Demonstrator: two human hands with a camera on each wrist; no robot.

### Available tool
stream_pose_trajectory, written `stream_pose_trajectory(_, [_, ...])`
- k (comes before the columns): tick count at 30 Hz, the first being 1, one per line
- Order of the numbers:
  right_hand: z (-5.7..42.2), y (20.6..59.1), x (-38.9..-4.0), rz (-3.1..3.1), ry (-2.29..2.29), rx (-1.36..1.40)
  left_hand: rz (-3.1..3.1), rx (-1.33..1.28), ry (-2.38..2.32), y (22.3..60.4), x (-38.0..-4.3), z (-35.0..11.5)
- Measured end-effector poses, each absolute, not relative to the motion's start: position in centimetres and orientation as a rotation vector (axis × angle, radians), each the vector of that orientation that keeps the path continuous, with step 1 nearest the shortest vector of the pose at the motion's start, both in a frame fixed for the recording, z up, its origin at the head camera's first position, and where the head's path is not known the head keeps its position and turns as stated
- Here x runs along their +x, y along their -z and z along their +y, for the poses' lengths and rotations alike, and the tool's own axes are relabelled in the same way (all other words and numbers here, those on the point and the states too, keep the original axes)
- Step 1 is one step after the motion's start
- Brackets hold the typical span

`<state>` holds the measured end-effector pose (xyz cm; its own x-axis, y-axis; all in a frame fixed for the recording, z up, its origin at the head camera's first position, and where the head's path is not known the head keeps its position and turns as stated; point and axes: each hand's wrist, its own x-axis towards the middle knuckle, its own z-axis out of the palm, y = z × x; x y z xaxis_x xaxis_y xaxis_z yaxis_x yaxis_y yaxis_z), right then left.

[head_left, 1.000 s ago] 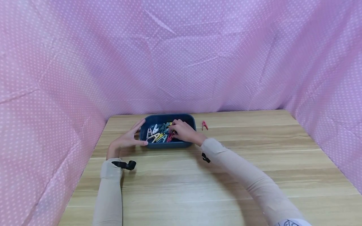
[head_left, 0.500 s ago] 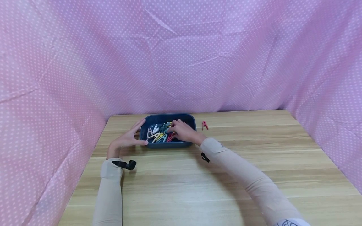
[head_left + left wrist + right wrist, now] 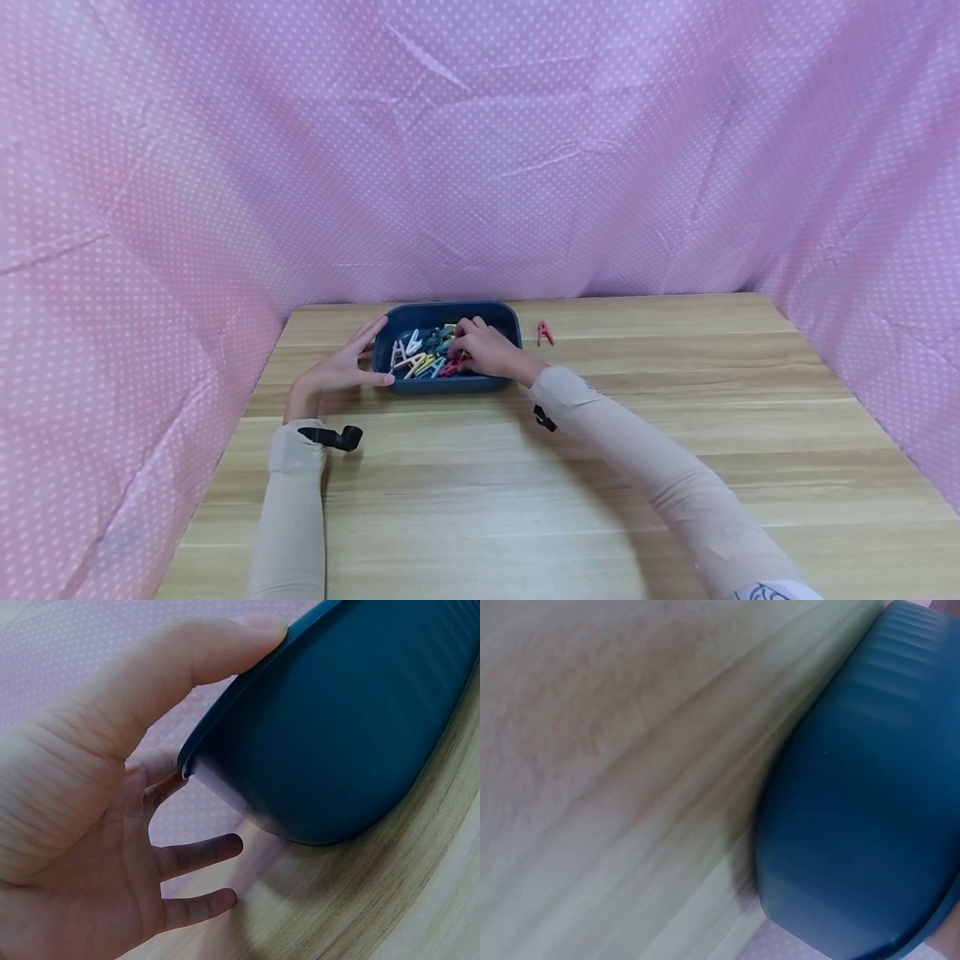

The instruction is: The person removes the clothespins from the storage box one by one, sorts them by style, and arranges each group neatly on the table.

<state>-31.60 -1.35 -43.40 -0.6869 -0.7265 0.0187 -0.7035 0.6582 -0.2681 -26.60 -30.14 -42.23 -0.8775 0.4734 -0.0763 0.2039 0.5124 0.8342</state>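
A dark blue plastic box holds a pile of clothespins in white, cream, yellow, teal, dark green and red. My left hand spans its left end, thumb and fingers spread. In the left wrist view the thumb rests along the box's rim, while two lower fingers stand apart from the wall. My right hand reaches over the right side into the box, fingers bent down among the pins beside a red clothespin. Its fingertips are partly hidden, and I cannot tell whether they pinch a pin.
One pink-red clothespin lies on the wooden table, just right of the box. A pink dotted cloth hangs behind the table and along both sides. The right wrist view shows mostly the box's outer wall.
My right fingers have shifted slightly among the pins, and the red clothespin beside them lies more tilted. The left hand keeps its place at the box's left end.
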Motion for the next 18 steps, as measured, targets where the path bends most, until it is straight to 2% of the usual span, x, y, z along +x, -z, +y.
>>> stream_pose_trajectory(5, [-1.32, 42.88, -31.48, 2.788, 0.314, -1.191, 2.452, 0.579, -1.298, 41.12, -25.97, -29.79])
stream_pose_trajectory(18, [-0.94, 42.46, -31.54, 2.788, 0.233, -1.195, 2.475, 0.586, -1.275, 41.24, -25.98, -29.87])
